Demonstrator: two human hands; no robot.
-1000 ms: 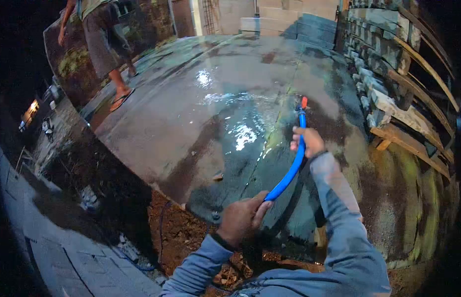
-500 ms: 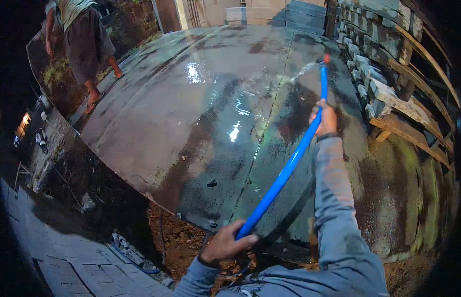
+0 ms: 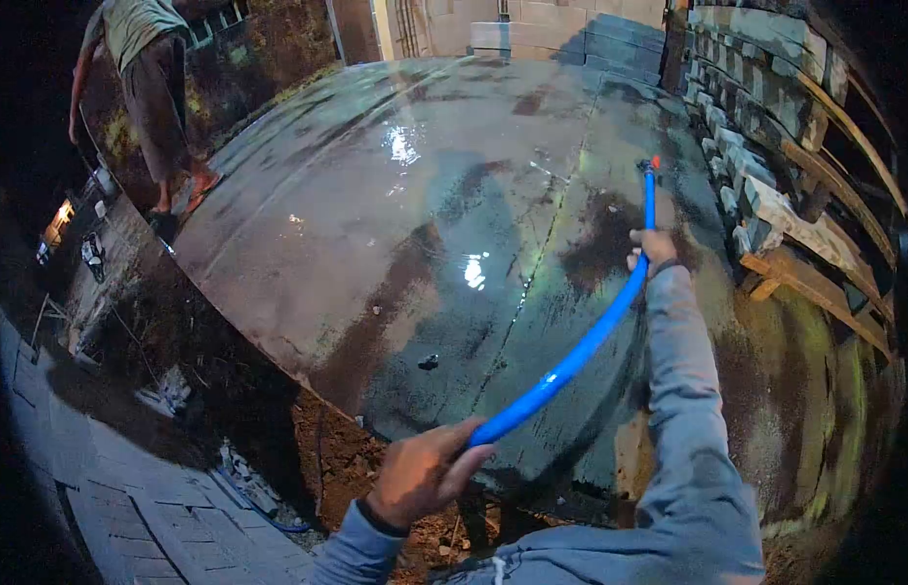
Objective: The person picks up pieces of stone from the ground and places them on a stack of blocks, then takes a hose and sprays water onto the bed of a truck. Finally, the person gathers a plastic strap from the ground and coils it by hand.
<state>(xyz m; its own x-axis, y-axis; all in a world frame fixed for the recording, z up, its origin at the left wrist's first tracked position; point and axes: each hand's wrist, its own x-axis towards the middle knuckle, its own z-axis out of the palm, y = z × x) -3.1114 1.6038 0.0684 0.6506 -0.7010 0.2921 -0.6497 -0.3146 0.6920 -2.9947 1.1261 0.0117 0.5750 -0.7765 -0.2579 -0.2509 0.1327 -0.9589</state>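
Note:
A blue hose (image 3: 571, 363) runs between my two hands over a wet concrete slab (image 3: 308, 263). My left hand (image 3: 425, 470) is wrapped round its lower end near the slab's front edge. Farther up, my right hand (image 3: 653, 251) grips the hose a little below its tip. The tip carries a red fitting (image 3: 656, 162) and hangs over the far right part of the slab. Bright reflections lie on the wet surface. No clear stream of water can be made out at the tip.
Another person (image 3: 152, 88) stands on the slab's left edge. Stacked blocks (image 3: 756, 185) and wooden boards (image 3: 815, 292) line the right side. A block wall (image 3: 542, 41) closes the back. Reddish soil (image 3: 347, 458) and paving (image 3: 152, 497) lie below the front left edge.
The hose tip has dropped lower in view, and the water spray seen beside it no longer shows. My left hand has moved left. The other person has bent forward and shifted their feet.

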